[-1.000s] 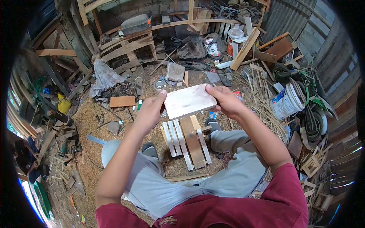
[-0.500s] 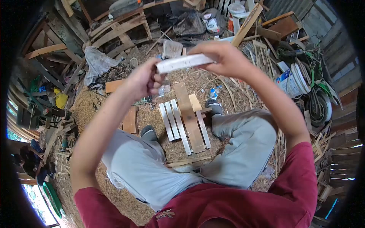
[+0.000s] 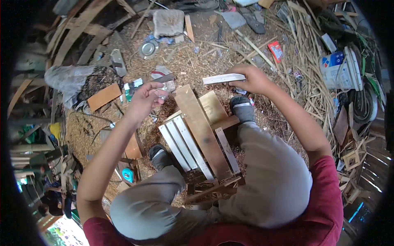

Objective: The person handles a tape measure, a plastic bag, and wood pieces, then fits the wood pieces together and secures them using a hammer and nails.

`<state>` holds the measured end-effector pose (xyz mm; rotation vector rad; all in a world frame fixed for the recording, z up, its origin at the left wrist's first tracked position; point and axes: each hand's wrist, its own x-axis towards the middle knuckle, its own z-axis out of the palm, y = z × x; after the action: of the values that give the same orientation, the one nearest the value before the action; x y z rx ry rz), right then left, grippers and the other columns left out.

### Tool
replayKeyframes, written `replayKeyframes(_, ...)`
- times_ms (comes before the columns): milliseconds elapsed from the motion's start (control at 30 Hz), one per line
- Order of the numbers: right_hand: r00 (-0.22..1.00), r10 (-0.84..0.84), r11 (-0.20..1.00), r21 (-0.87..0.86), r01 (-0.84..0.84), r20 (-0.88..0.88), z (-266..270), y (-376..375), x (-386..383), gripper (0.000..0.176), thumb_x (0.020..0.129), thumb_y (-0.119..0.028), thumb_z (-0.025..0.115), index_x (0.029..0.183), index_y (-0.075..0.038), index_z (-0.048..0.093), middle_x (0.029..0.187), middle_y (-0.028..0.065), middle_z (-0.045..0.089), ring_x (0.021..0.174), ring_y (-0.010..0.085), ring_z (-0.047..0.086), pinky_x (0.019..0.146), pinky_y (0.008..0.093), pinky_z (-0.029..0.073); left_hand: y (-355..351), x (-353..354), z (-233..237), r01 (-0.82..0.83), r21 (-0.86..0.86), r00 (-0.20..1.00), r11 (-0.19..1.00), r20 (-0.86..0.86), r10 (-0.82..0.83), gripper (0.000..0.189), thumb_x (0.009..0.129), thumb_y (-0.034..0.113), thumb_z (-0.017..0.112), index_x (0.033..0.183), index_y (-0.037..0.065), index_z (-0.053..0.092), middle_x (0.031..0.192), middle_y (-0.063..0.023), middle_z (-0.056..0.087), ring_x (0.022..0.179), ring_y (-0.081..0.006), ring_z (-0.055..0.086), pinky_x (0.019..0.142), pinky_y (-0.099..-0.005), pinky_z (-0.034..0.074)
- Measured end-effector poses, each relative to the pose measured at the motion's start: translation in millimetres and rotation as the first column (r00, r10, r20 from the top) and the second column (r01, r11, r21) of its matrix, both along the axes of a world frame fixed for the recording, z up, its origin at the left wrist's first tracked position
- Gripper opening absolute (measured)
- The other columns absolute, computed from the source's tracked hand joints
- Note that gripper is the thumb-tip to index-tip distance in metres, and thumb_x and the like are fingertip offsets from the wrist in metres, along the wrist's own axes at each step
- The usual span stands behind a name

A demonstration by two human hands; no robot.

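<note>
My right hand (image 3: 252, 80) grips one end of a pale wooden piece (image 3: 217, 79), holding it up in front of me with its narrow edge showing. My left hand (image 3: 144, 102) is empty, fingers partly curled and apart, near a small clear plastic bag or container (image 3: 167, 87) whose contents I cannot make out. Between my legs stands a low wooden stand. On it lie several pale slats (image 3: 182, 141) side by side, next to a wider brown plank (image 3: 201, 131). A block of lighter wood (image 3: 213, 108) sits beyond the plank.
A blue tape measure (image 3: 128, 175) lies by my left leg. Farther out are an orange-brown board (image 3: 104, 97), a red packet (image 3: 276, 51), a white bucket (image 3: 340, 69) and heaps of wood strips (image 3: 314, 88). Wood shavings cover the ground.
My left hand has let go of the pale wooden piece and moved down and left. The right hand has lowered the piece. My view has tilted, with the stand now appearing larger.
</note>
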<state>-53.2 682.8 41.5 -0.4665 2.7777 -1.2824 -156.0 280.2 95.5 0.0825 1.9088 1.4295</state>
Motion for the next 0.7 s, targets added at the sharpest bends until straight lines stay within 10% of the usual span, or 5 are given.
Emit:
replayKeyframes(267,0.999,0.017,0.99,-0.138,-0.01,0.05,-114.8,-21.0,-13.4,0.037,0.083,-0.011,0.083,0.119,-0.008,0.074,0.111,0.0145,0.071,0.103,0.0377,0.07,0.088,0.0468,0.056,25.3,-37.2,-87.2,0.002,0.15,1.0,0.989,0.004,-0.002,0.02,0.11,0.011,0.058,0.129,0.004,0.058,0.13,-0.0174,0.074,0.112,-0.0196,0.074,0.097,-0.0306,0.056)
replayKeyframes(433,0.991,0.014,0.971,-0.237,0.018,0.132,-133.3,-40.3,-19.7,0.04,0.082,-0.012,0.084,0.121,-0.01,0.074,0.111,0.0152,0.07,0.103,0.0385,0.069,0.088,0.0479,0.057,24.2,-38.5,-117.6,-0.014,0.048,0.999,0.999,-0.031,0.016,0.014,0.115,0.022,0.049,0.113,0.01,0.058,0.081,0.0044,0.048,0.069,-0.0057,0.041,0.067,-0.0277,0.04)
replayKeyframes(533,0.992,0.032,0.963,-0.271,0.003,0.123,-132.5,-48.1,-29.6,0.038,0.083,-0.009,0.083,0.12,-0.01,0.076,0.112,0.0144,0.071,0.105,0.0366,0.07,0.091,0.0461,0.057,24.1,-36.5,-121.1,0.028,-0.094,0.995,0.995,0.099,-0.019,0.025,0.116,0.031,0.045,0.111,0.011,0.059,0.081,0.0052,0.047,0.072,-0.0034,0.04,0.069,-0.0262,0.039)
replayKeyframes(700,0.991,0.056,0.949,-0.315,-0.015,0.122,-128.0,-59.9,-35.0,0.036,0.081,-0.002,0.083,0.117,-0.007,0.077,0.112,0.0123,0.072,0.108,0.033,0.07,0.093,0.0426,0.057,38.9,-33.0,-124.9,0.33,-0.244,0.92,0.912,-0.132,-0.369,0.043,0.115,0.037,0.044,0.118,0.0,0.066,0.101,-0.0113,0.066,0.091,-0.0242,0.064,0.086,-0.037,0.052)
